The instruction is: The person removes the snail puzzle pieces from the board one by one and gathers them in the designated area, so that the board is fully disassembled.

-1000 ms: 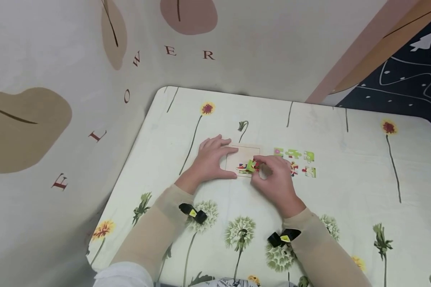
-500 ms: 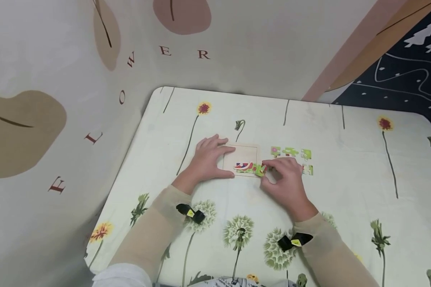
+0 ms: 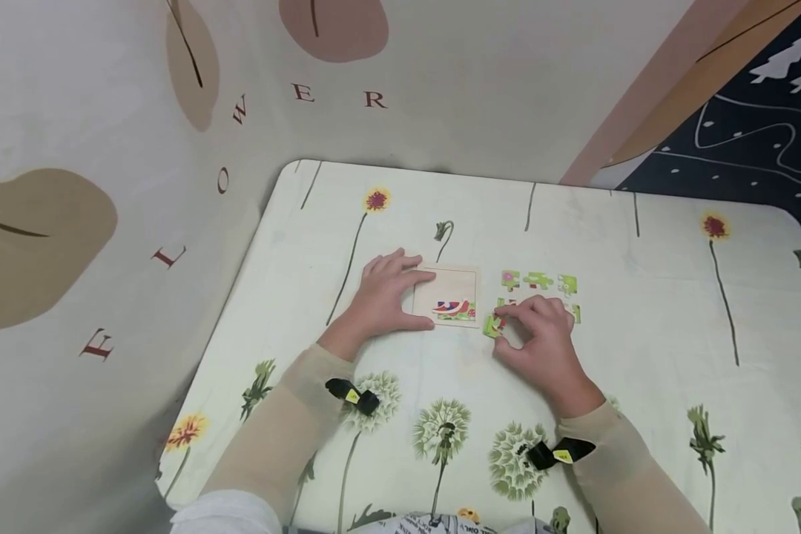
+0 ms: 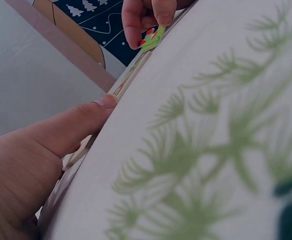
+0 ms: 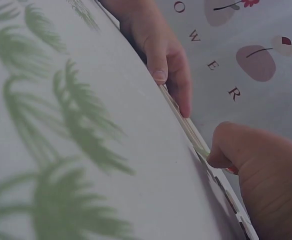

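A shallow wooden puzzle tray [image 3: 450, 285] lies on the tablecloth, with joined puzzle pieces [image 3: 455, 310] in its lower part, coloured red, blue, white and green. At its left side rests my left hand [image 3: 389, 295], thumb and forefinger spread and straight on the frame. Just right of the tray, my right hand [image 3: 541, 341] pinches a green-and-red puzzle piece [image 3: 491, 326] between thumb and fingers. The left wrist view shows that same puzzle piece [image 4: 155, 42] tilted up, close to the tabletop. In the right wrist view the thumb covers most of it.
Loose puzzle pieces lie right of the tray: a back row with a green puzzle piece [image 3: 538, 280] in its middle, and others partly hidden by the right hand. A flower-patterned tablecloth [image 3: 641, 319] covers the table. Printed curtains [image 3: 480, 96] rise behind and to the left.
My right hand has carried the pinched puzzle piece from over the tray's lower right rightwards, off the tray. The left hand stays on the tray's edge.
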Tool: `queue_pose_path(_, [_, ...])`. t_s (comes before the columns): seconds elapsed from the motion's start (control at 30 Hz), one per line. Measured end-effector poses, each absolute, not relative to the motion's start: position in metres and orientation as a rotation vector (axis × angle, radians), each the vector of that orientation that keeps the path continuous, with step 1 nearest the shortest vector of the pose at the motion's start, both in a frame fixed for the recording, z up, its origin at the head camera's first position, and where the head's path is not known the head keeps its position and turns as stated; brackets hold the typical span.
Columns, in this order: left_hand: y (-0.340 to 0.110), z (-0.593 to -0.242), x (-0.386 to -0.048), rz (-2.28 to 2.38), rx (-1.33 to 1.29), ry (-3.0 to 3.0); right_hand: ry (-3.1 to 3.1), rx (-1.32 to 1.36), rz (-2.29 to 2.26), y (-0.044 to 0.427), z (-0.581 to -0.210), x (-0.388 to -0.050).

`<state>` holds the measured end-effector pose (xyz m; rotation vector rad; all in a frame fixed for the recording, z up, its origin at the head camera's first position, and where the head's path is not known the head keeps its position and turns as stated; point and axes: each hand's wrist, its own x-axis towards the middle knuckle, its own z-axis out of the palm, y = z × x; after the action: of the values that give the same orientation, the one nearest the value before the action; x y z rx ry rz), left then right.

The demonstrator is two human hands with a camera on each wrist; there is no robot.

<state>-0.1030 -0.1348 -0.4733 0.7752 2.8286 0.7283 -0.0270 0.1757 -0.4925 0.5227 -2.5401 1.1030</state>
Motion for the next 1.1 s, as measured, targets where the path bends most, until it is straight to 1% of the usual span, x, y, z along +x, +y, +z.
queue_pose_path(0.57, [-0.135, -0.473, -0.103, 0.736, 0.778, 2.82, -2.621, 0.612, 1.089, 0.193, -0.488, -0.02])
queue_pose_path(1.1, [-0.136, -0.475, -0.104, 0.748, 0.785, 2.812, -2.658, 0.594, 1.104, 0.2, -0.487, -0.016])
